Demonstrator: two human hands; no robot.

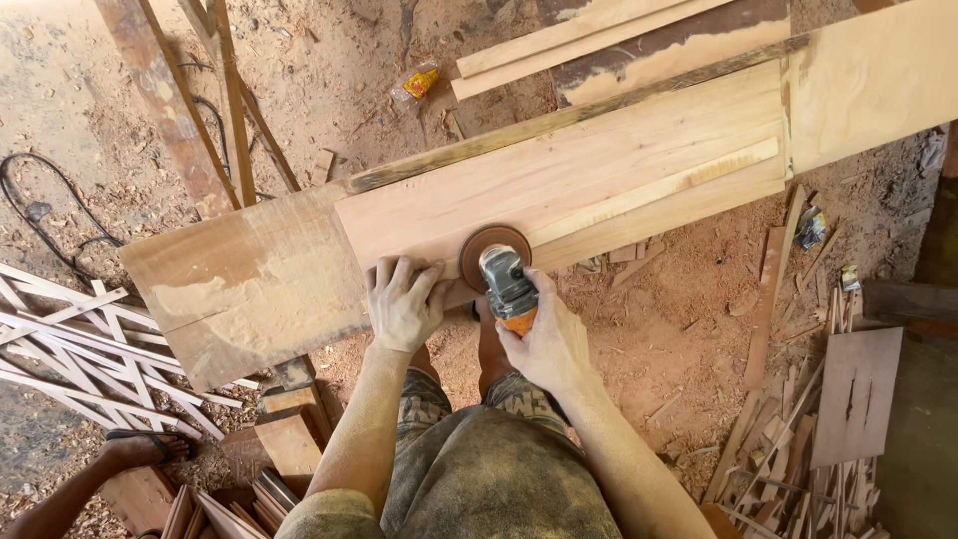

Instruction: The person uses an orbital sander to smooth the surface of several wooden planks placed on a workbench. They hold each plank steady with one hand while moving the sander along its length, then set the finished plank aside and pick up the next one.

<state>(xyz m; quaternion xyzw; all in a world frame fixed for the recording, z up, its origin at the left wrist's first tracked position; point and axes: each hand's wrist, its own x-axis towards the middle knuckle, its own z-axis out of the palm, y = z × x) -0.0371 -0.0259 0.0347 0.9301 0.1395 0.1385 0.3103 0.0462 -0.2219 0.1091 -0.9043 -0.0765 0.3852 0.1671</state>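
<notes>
My right hand [548, 339] grips an angle grinder [507, 284] with a grey head, orange body and a round brown sanding disc [480, 250]. The disc rests on the near edge of a long pale wooden plank [599, 170]. My left hand [402, 299] lies flat on the plank's near edge, just left of the disc, fingers spread and pressing down. The plank lies on a wider, darker board [249, 279] that sticks out to the left.
Sawdust covers the dirt floor. More planks [609, 40] lie beyond. A white lattice [80, 339] and a black cable [40, 215] are at left, wood offcuts [798, 439] at right. Another person's foot in a sandal [140, 447] shows at lower left.
</notes>
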